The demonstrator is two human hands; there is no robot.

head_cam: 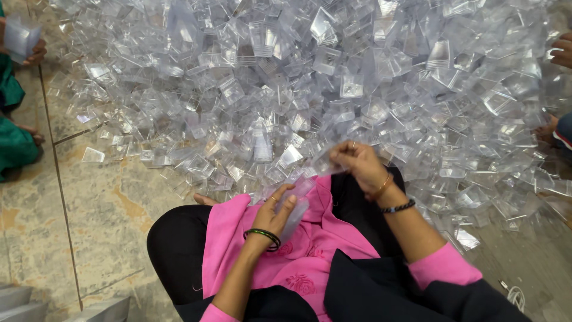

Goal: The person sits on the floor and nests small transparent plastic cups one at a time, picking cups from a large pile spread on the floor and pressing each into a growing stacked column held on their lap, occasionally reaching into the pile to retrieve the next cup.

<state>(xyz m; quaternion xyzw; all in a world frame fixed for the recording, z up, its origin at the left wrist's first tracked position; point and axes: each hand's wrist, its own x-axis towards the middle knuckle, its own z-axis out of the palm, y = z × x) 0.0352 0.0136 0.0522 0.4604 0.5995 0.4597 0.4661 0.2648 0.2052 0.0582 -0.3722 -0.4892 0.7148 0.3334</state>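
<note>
I sit on the floor with a big heap of small clear plastic cups [333, 77] spread in front of me. My left hand [277, 211] grips a nested stack of clear cups [296, 203] over my pink lap cloth [298, 238]. My right hand [357, 162] is raised at the heap's near edge, fingers pinched on a single clear cup [325, 162]. Green bangles circle my left wrist; a gold bangle and a dark bead bracelet circle my right.
A stone tile floor [89, 203] lies to the left. Another person in green sits at the far left, a hand [33, 50] holding clear cups. A third person's hand [560, 50] and foot show at the right edge. A white cable [515, 295] lies at lower right.
</note>
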